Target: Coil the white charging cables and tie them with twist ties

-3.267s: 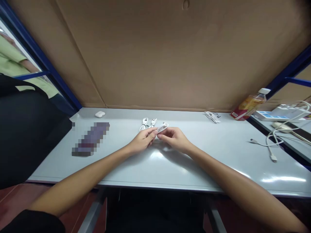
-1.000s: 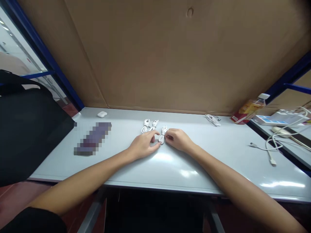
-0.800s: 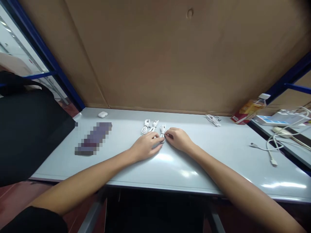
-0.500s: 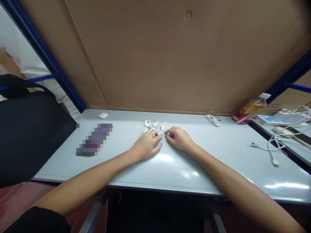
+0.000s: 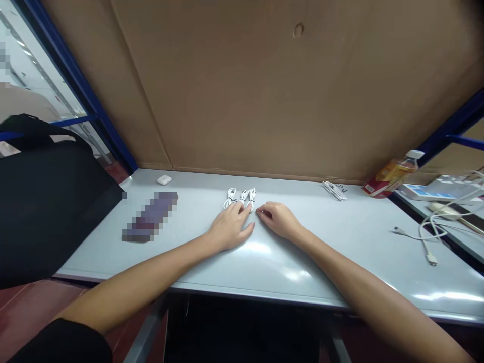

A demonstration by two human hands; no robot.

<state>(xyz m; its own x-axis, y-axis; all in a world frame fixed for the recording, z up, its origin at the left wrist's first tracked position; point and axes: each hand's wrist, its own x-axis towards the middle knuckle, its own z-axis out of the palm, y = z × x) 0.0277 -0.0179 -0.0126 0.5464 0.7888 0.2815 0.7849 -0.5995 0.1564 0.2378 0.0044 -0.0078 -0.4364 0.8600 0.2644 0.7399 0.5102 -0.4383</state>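
Observation:
Three bundled white cables lie side by side at the middle of the grey table: a left bundle (image 5: 230,197), a middle bundle (image 5: 244,195) and a right bundle (image 5: 252,197). Dark ties show on them. My left hand (image 5: 229,227) rests palm down, open, thumb spread, its fingertips touching or covering the near ends of the middle and right bundles. Just right of these, my right hand (image 5: 279,218) stands on the table with curled fingers, thumb and index close together. I see nothing between them, and a small gap separates their tips from the right bundle.
Another white cable bundle (image 5: 334,191) lies at the back right, near a drink bottle (image 5: 393,174). Loose white cables (image 5: 425,234) hang over the right side. A white earbud case (image 5: 164,180), a pixelated dark object (image 5: 151,217) and a black bag (image 5: 49,201) are on the left.
The right bundle has shifted left, closer against the middle bundle. My left hand stays over the bundles, and my right hand stays beside them. The view has moved slightly.

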